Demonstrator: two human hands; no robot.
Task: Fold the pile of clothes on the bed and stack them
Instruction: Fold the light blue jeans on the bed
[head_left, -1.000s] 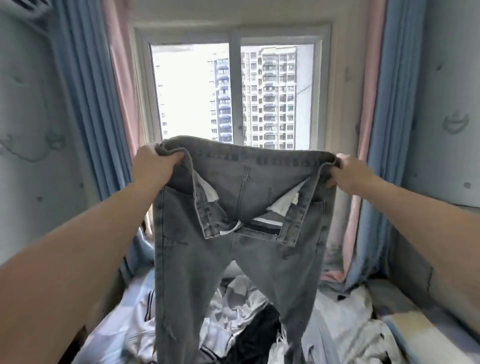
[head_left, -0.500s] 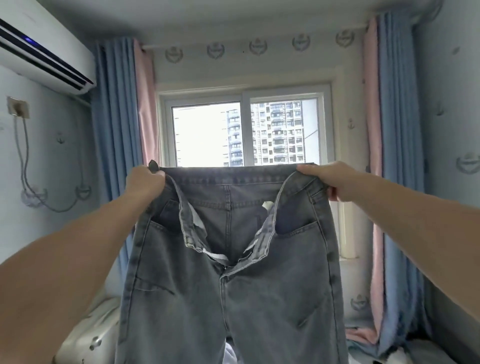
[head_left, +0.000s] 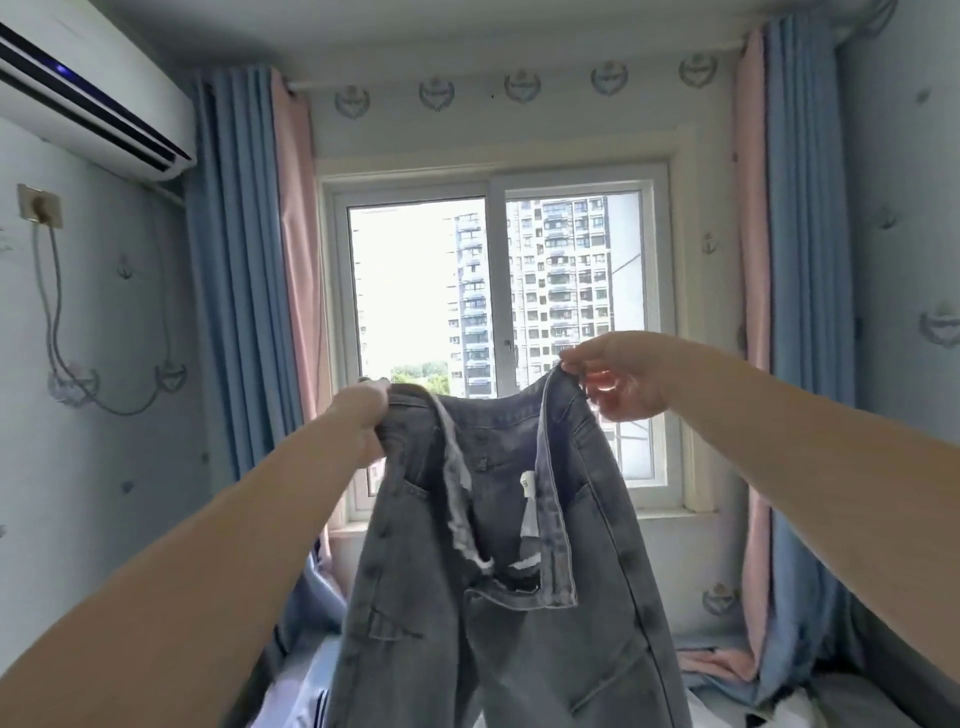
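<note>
A pair of grey jeans (head_left: 498, 634) hangs in the air in front of me, fly open, legs running down out of the frame. My left hand (head_left: 361, 415) grips the left end of the waistband in a fist. My right hand (head_left: 621, 374) pinches the right end of the waistband between thumb and fingertips, held a little higher than the left. The waistband sags between the two hands. Bits of the clothes pile (head_left: 304, 699) on the bed show at the bottom left and bottom right, mostly hidden behind the jeans.
A window (head_left: 493, 291) faces me, with blue and pink curtains (head_left: 244, 291) on both sides. An air conditioner (head_left: 88, 98) is mounted on the left wall above a socket with a cable. Walls stand close on both sides.
My hands have come closer together, so the waistband now sags and the jeans hang narrower. The right hand has shifted from a full grip to a fingertip pinch.
</note>
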